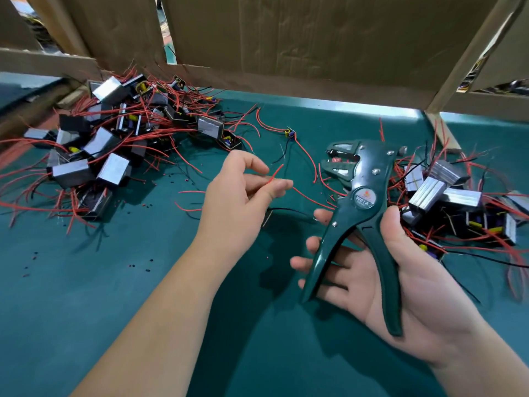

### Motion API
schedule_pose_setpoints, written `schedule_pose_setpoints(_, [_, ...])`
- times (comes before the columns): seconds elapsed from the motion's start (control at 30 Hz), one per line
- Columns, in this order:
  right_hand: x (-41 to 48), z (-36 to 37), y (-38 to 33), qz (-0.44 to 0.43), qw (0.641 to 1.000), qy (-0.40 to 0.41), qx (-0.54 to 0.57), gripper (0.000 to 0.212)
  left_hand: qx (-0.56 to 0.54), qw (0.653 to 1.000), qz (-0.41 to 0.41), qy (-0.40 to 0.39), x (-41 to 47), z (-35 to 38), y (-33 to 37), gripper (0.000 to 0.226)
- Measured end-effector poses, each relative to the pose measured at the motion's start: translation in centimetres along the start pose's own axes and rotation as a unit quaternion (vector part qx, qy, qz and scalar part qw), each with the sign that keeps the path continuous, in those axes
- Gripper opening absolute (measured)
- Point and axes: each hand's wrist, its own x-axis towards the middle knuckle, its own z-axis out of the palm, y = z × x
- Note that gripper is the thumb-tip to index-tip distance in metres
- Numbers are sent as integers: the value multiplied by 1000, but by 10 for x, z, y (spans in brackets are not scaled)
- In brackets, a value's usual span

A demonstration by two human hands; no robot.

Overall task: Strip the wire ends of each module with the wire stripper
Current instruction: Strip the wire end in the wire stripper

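I see the pile of modules [108,144] left of my left hand [237,202], whose thumb and forefinger are pinched shut on a red wire [275,173], its free end poking just above the fingertips. To their right, my right hand [400,282] wraps loosely round the wire stripper [361,207], handles spread and jaws gaping (nothing between them yet). My worry is the limp wire missing the jaws or seating too deep, so copper gets nicked; the pivot badge reads "W61A", I think.
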Motion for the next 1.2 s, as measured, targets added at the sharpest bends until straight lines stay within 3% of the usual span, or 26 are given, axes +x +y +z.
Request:
schedule_pose_setpoints(0.23, [-3, 4, -2, 21, 999, 15, -27, 70, -7, 1000, -3, 17, -1, 1, 3, 21])
schedule_pose_setpoints(0.63, [3, 8, -6, 41, 995, 93, 1, 72, 7, 999, 24, -49, -1, 3, -6, 24])
schedule_pose_setpoints(0.87, [-2, 10, -2, 84, 996, 22, -32, 63, 75, 995, 62, -31, 0, 4, -1, 26])
schedule_pose_setpoints(1.2, [-8, 8, -1, 38, 995, -48, -76, 58, 69, 980, 186, 25, -7, -2, 17, 18])
